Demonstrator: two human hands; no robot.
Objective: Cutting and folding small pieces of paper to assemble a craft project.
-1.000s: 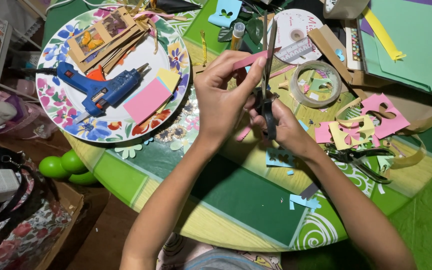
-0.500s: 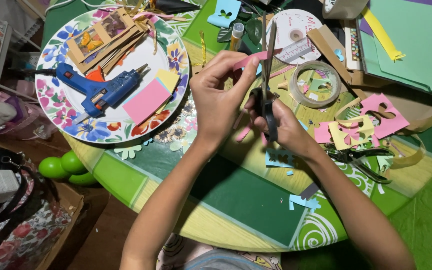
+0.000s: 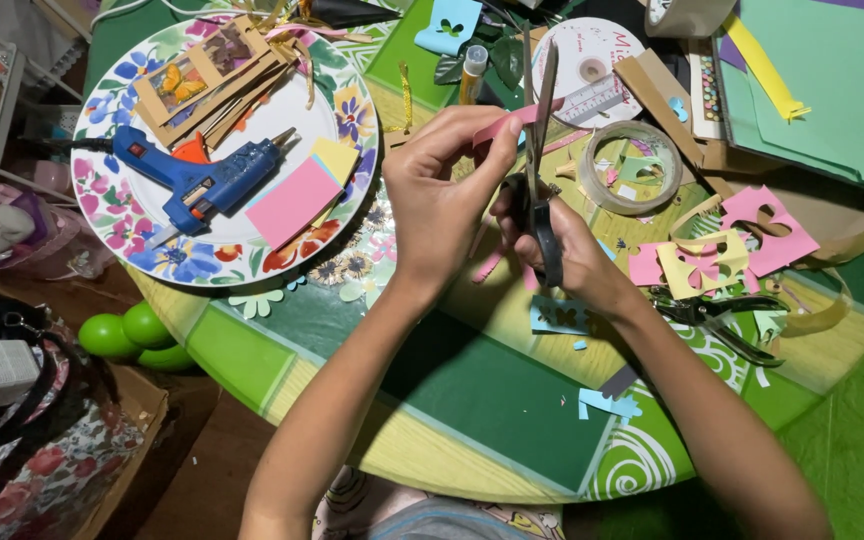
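1. I am holding a narrow pink paper strip (image 3: 505, 127) pinched in the fingertips of my left hand (image 3: 439, 200), the grip closed on it and raised above the round green tabletop (image 3: 472, 400).
2. My right hand (image 3: 572, 255) is working a pair of dark-handled scissors (image 3: 542, 150), fingers closed through the handle loops, blades pointing up and away from me and lying against the strip's right end. I cannot tell how far the blades are parted.
3. Progress, as I judge it: cutting is well under way. Finished pink and yellow butterfly cut-outs (image 3: 722, 250) are lying to the right, with blue paper scraps (image 3: 607, 405) and a small blue cut piece (image 3: 557, 318) near my right wrist. The strip in hand is being trimmed and is not yet parted from my fingers.
4. Left to do, in my judgement: finishing this cut. Any gluing appears not yet begun, since the blue glue gun (image 3: 197, 178) is resting untouched on the floral plate (image 3: 117, 215) beside pink and yellow paper squares (image 3: 297, 195).
5. A clear tape roll (image 3: 634, 165) is sitting just beyond the scissors; a second tool with dark handles (image 3: 717, 318) is lying below the cut-outs.
6. Against the earlier frames: both hands are staying in nearly the same place; the left fingers are curling slightly tighter over the strip. Plate, glue gun and cut-outs are unmoved.
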